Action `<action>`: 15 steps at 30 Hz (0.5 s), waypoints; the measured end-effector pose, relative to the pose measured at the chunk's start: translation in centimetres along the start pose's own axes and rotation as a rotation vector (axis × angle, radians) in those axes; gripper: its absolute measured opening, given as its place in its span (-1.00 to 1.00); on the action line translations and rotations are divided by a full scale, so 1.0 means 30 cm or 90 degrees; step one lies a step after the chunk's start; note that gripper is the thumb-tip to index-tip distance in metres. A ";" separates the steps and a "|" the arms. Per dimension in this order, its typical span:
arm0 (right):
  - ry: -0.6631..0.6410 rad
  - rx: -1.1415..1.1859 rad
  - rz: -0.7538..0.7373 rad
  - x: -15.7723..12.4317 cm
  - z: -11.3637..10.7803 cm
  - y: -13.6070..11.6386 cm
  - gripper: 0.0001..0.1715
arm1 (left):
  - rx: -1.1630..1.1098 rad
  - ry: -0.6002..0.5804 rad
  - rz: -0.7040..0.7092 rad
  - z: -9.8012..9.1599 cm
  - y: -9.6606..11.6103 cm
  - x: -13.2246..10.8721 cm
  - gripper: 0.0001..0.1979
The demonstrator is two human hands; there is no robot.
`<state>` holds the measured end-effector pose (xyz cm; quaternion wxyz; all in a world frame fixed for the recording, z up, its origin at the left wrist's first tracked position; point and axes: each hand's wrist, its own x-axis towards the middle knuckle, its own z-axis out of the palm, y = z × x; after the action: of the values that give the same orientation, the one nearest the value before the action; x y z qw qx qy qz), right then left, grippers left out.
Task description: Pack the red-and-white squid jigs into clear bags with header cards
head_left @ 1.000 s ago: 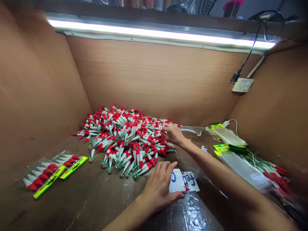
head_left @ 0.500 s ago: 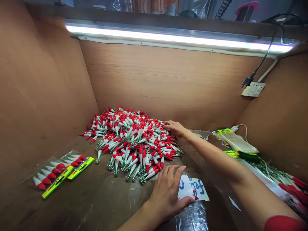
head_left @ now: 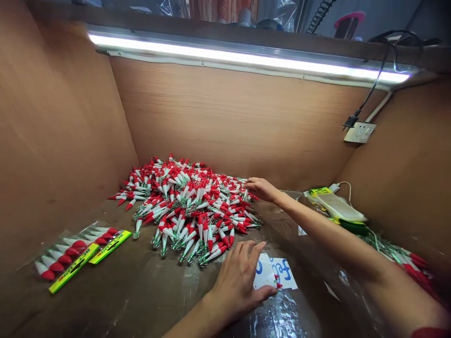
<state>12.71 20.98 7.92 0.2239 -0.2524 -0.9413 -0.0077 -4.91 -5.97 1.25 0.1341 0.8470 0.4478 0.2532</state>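
Observation:
A big heap of red-and-white squid jig lures (head_left: 190, 206) with green-and-silver hook crowns covers the back of the table. My right hand (head_left: 261, 188) reaches to the heap's right edge, palm down, with bent fingers against the outer lures. Its fingertips are partly hidden, and no lure shows clearly in its grasp. In front of the heap, my left hand (head_left: 240, 270) hovers or rests with fingers and thumb apart, holding nothing visible. Beside it lie white paper pieces (head_left: 283, 272) with blue handwriting. A small red tip shows by the left thumb.
Clear packs of lures (head_left: 65, 253) with yellow-green header cards lie at left. On the right are a stack of empty packaging (head_left: 338, 206) and more bundled lures (head_left: 405, 258). A black plug (head_left: 350, 121) hangs near the wall socket (head_left: 360, 133); wooden walls enclose three sides.
The whole view has shifted slightly left. My right hand has drawn a little to the right relative to the heap. My left hand keeps its spread pose beside the paper.

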 end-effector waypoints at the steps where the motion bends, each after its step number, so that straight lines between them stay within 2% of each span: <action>1: 0.011 0.022 0.018 -0.013 0.002 -0.012 -0.76 | 0.000 -0.003 0.002 0.000 0.000 0.000 -0.10; 5: 0.055 0.116 0.113 -0.101 -0.004 -0.062 -0.79 | 0.009 -0.042 -0.012 -0.007 -0.005 0.002 0.06; 7: 0.052 0.169 0.156 -0.186 -0.016 -0.095 -0.77 | 0.015 -0.071 -0.033 -0.011 -0.008 0.003 0.15; 10: 0.015 0.265 0.222 -0.351 -0.038 -0.165 -0.59 | 0.021 -0.103 -0.052 -0.016 -0.009 0.001 0.15; 15: -0.017 0.717 0.465 -0.601 -0.056 -0.286 -0.43 | 0.034 -0.132 -0.061 -0.019 -0.019 0.004 0.06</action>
<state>23.22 4.77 2.62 0.2980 -0.3994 -0.6583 0.5642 -5.55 -5.57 1.51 0.1690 0.8494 0.4783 0.1455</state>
